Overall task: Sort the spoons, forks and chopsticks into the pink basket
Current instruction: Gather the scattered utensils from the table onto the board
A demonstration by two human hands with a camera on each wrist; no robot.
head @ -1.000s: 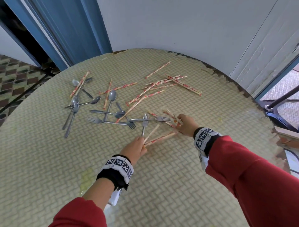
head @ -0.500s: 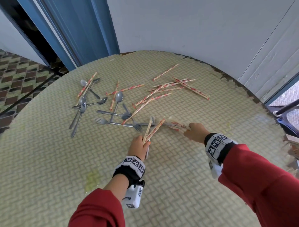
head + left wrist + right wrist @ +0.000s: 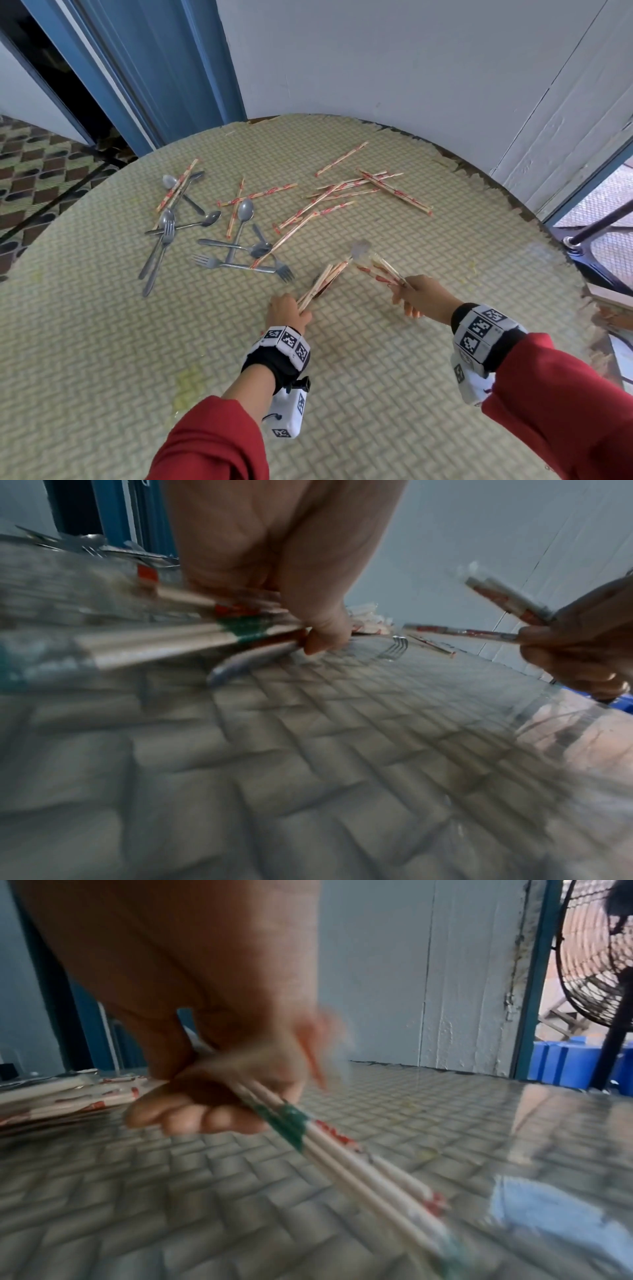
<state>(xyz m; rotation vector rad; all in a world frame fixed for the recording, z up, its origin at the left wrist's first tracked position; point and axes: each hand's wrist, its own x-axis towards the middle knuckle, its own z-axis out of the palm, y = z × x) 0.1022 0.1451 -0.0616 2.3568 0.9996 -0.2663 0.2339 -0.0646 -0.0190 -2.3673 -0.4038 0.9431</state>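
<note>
My left hand (image 3: 288,312) grips a few paper-wrapped chopsticks (image 3: 318,286) together with a metal fork (image 3: 240,660), low over the table's middle. My right hand (image 3: 418,297) holds another bundle of wrapped chopsticks (image 3: 382,271) and a blurred grey fork (image 3: 361,248), raised a little off the table. In the right wrist view its fingers curl round these chopsticks (image 3: 337,1148). Loose spoons (image 3: 245,211) and forks (image 3: 236,264) lie scattered at centre left. More wrapped chopsticks (image 3: 394,186) are strewn behind them. No pink basket is in view.
The round table (image 3: 376,394) has a woven-pattern top with a frayed far edge against a grey wall. A blue door frame (image 3: 191,61) stands at the back left. A standing fan (image 3: 596,961) and blue crates (image 3: 575,1066) are beyond the right edge.
Both hands have closed on chopsticks and a fork each and raised them off the table. The right hand pulled back toward me; the left bundle swung upright.
</note>
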